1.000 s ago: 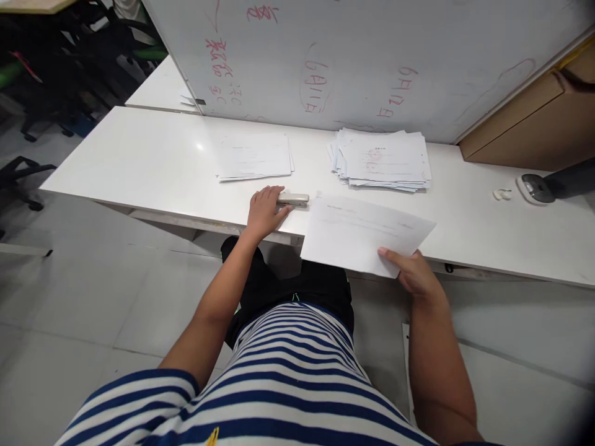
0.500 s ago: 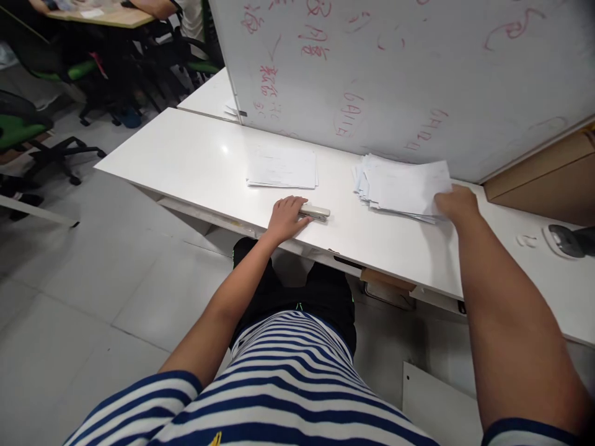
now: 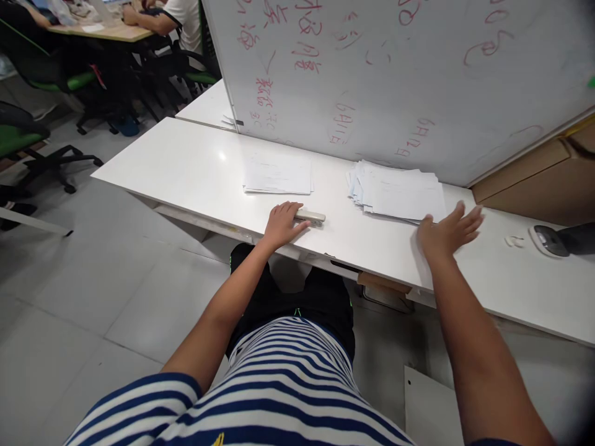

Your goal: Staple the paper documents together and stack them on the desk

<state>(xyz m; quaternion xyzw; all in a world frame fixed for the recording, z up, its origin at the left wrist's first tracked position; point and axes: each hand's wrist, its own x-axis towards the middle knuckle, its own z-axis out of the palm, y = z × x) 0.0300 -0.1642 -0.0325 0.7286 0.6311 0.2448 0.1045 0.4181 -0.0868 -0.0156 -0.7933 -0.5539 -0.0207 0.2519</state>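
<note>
Near the front edge of the white desk, my left hand (image 3: 284,224) is wrapped over the rear end of a light-coloured stapler (image 3: 310,217), with the thumb along its near side. The stapler lies on the desktop, its front end pointing right. My right hand (image 3: 447,234) is open and empty, fingers spread, just beside the near right corner of a thick, uneven stack of papers (image 3: 404,193). Behind my left hand lies a thinner pile of papers (image 3: 277,173).
A whiteboard (image 3: 372,80) with red writing stands along the back of the desk (image 3: 186,161). To the right are a cardboard box (image 3: 534,173), a dark device with a pale base (image 3: 551,240) and a small white item (image 3: 514,241). Another person (image 3: 158,25) sits at a far table.
My right hand has carried its sheet from the front edge to the thick stack, laid it on top and let go. My left hand has stayed on the stapler. The view has shifted.
</note>
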